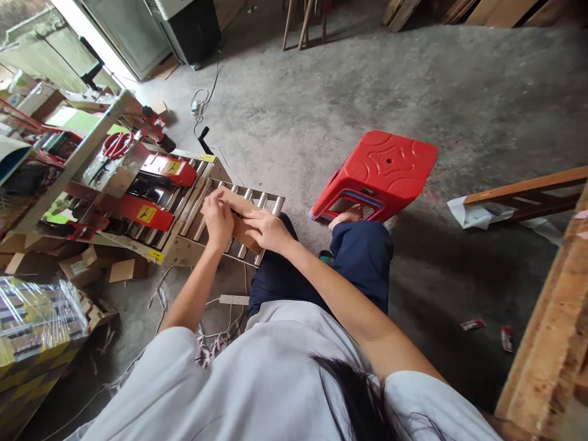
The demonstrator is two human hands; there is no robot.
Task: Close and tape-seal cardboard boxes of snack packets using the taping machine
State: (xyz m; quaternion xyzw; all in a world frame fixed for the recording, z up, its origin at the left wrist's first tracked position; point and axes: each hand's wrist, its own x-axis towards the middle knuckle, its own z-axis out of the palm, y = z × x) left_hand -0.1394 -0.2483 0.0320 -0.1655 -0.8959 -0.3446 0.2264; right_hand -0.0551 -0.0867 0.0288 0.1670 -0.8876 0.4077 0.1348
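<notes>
Cardboard box [245,236] lies on the metal rollers [261,201] before us; our left hand [218,219] grasps its far end; our right hand [269,229] rests on its near side, fingers spread.

Now, cardboard box [239,231], partly covered by left hand [218,217] and right hand [269,229]; dark strip between hands, too small to make out! Over at red stool [397,162], bare foot [351,215] partly hidden by frame. Green-trimmed footwear [326,258], mostly hidden beside trouser leg [365,257]. Small packets [473,324] on floor, print too small to read. Plastic-wrapped stack [41,318] cut by left edge, wooden bench [544,331] by right, black-and-white cabinet [190,30] by top!
</notes>
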